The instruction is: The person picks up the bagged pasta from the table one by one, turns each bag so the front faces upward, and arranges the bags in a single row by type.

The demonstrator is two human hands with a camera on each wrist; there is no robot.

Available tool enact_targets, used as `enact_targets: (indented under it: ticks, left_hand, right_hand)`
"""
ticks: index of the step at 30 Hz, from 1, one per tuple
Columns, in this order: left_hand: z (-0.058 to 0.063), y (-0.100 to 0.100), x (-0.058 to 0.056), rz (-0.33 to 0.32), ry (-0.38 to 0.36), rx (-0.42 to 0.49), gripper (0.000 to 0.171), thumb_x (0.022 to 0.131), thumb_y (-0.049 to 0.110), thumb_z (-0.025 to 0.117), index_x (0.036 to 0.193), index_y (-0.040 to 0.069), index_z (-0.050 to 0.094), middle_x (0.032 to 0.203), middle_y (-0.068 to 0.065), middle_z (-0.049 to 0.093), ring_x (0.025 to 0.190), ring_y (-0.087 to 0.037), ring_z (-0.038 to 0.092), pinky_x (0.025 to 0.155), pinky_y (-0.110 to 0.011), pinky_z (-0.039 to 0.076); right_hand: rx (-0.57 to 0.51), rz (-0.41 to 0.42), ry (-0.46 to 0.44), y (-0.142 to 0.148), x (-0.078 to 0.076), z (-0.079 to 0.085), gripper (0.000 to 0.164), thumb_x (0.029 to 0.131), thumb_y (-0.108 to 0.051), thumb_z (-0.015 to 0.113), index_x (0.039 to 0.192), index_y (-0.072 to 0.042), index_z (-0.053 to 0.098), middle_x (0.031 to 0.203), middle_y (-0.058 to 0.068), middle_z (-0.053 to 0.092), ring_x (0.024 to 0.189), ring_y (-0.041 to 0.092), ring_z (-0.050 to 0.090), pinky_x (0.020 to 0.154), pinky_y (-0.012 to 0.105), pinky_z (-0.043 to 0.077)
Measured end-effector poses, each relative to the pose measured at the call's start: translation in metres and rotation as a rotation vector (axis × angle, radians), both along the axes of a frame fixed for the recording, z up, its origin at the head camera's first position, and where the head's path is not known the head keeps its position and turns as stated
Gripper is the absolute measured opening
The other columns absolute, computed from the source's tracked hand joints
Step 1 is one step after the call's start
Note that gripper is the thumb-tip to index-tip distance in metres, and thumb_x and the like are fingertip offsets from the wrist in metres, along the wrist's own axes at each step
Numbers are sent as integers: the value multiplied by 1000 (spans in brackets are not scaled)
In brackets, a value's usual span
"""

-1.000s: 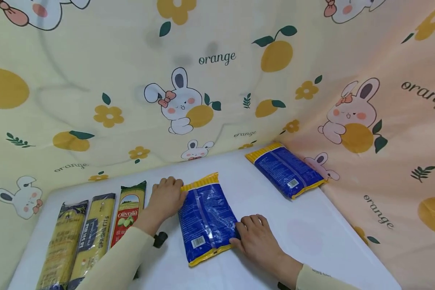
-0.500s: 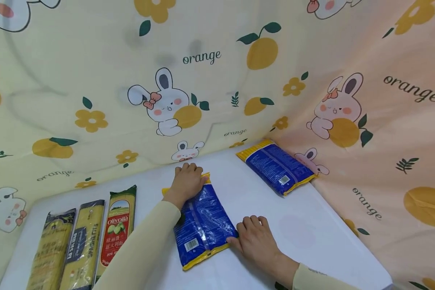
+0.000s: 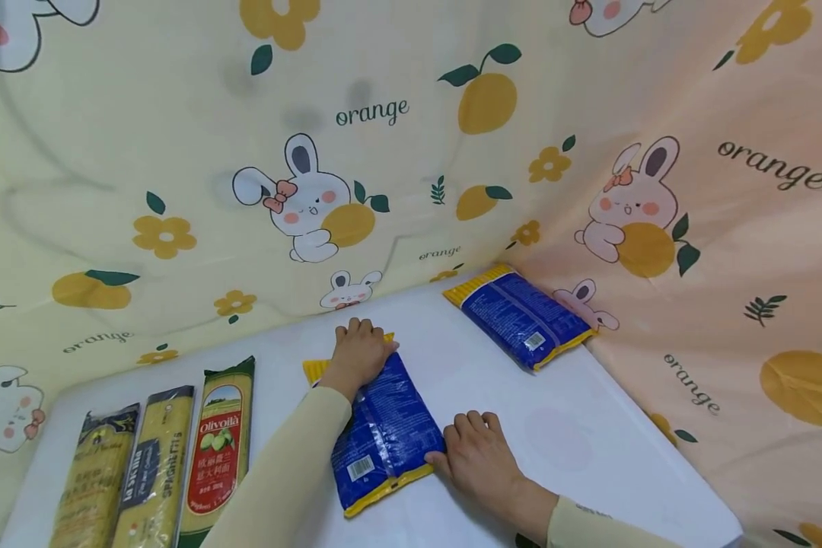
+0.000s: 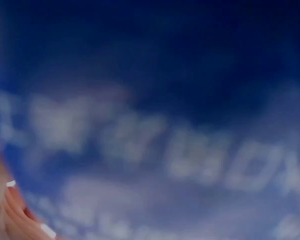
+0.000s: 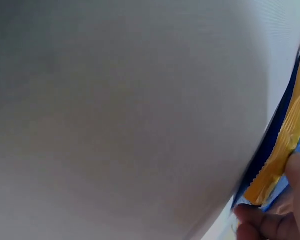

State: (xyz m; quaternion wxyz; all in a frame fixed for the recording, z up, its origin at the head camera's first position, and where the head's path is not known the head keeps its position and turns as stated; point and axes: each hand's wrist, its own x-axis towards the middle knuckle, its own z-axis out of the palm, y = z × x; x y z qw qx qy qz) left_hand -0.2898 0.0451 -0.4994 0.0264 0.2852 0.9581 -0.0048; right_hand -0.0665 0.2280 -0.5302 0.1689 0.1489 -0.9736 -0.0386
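Note:
A blue and yellow plastic packet (image 3: 397,426) lies at an angle on the white table, its barcode side up. My left hand (image 3: 359,354) grips its far end, covering the middle of the yellow band there. At the near right corner, my right hand (image 3: 482,464) pinches the packet's edge. The right wrist view shows the thumb (image 5: 299,172) on the yellow seam (image 5: 277,170), with fingers (image 5: 262,222) beside the corner. Blurred blue wrapper (image 4: 155,65) fills most of the left wrist view, with fingertips at its lower left.
A second blue and yellow packet (image 3: 520,316) lies at the table's far right corner. Three spaghetti packs stand in a row on the left: one dark-topped (image 3: 96,479), one La Sicilia (image 3: 152,472), one red-labelled Olivoilà (image 3: 218,449). A printed cloth (image 3: 397,167) rises behind the table (image 3: 589,441).
My left hand has moved right from the packet's far left corner onto its far end. The right hand stays at the near right corner. The head view has shifted slightly right.

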Motion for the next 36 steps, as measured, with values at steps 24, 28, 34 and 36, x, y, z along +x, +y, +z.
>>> enact_targets:
  ticks: [24, 28, 34, 36]
  left_hand:
    - [65, -46, 15, -67, 456, 300, 31, 113, 25, 47, 98, 0, 56, 94, -15, 55, 98, -37, 52, 96, -56, 43]
    - [71, -62, 18, -51, 424, 287, 28, 113, 26, 48, 101, 1, 55, 98, -13, 53, 102, -36, 49, 101, -57, 40]
    - [62, -80, 22, -13, 353, 270, 28, 114, 26, 46, 104, 1, 56, 101, -14, 55, 106, -37, 49, 103, -57, 38]
    - [60, -82, 22, -6, 345, 269, 29, 114, 27, 46, 105, 1, 56, 102, -14, 55, 107, -37, 49, 103, -57, 38]
  right_hand:
    - [-112, 83, 14, 4, -11, 80, 19, 94, -21, 80, 91, -15, 63, 82, -4, 50, 83, 21, 49, 86, 44, 44]
    - [-102, 103, 47, -5, -8, 99, 20, 92, -18, 80, 87, -16, 61, 81, -4, 50, 83, 21, 51, 89, 46, 44]
    - [-93, 138, 68, -20, -7, 103, 20, 95, -19, 77, 86, -14, 59, 81, -3, 48, 82, 21, 50, 88, 45, 45]
    - [-109, 135, 59, -23, -7, 103, 21, 96, -23, 77, 88, -15, 60, 82, -3, 48, 82, 20, 49, 87, 44, 44]
